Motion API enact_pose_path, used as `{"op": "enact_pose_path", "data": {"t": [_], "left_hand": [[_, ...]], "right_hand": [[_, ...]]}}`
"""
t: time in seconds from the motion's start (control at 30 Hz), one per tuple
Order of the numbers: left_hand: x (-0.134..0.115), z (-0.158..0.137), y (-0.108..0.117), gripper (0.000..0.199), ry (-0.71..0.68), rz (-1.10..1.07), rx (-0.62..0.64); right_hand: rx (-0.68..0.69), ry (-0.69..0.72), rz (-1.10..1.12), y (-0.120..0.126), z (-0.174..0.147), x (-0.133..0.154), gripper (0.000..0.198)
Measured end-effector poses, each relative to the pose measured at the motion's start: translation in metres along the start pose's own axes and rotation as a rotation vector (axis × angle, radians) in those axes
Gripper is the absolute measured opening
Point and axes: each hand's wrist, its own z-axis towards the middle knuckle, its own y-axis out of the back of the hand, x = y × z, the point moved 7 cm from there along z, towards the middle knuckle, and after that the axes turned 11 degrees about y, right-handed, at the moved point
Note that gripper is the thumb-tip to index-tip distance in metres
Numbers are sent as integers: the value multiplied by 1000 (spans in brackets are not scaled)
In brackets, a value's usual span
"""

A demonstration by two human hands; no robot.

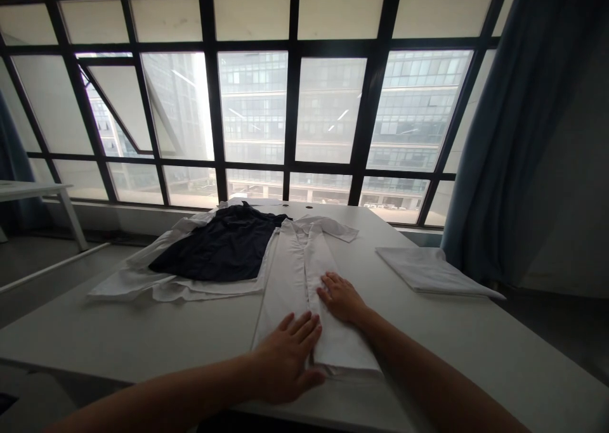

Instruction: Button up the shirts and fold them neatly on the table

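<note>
A white garment with sleeves, which looks like a shirt or coat [285, 274], lies lengthwise on the white table [200, 338], its sides brought in toward a seam down the middle. One short sleeve [335, 227] sticks out to the right at the far end. My left hand [285, 360] lies flat with fingers spread over the near part, left of the seam. Farther up, my right hand [341, 297] rests palm down on the right panel, fingers stretched. Neither hand grips anything.
To the left, a dark navy garment [223, 246] lies on top of other white cloth [124, 284]. A folded white cloth [432, 271] sits by the table's right edge. Beyond are large windows and a blue curtain [504, 167]; another white table [33, 191] stands far left.
</note>
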Motion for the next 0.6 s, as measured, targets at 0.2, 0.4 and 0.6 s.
{"op": "enact_pose_path", "data": {"t": [0.2, 0.4, 0.6], "left_hand": [[52, 2, 30, 44, -73, -387, 23], [122, -7, 51, 60, 4, -194, -69], [115, -2, 44, 50, -87, -71, -78]], "right_hand": [[15, -30, 28, 11, 2, -33, 47], [359, -71, 144, 16, -21, -70, 66], [403, 30, 316, 40, -34, -47, 83]]}}
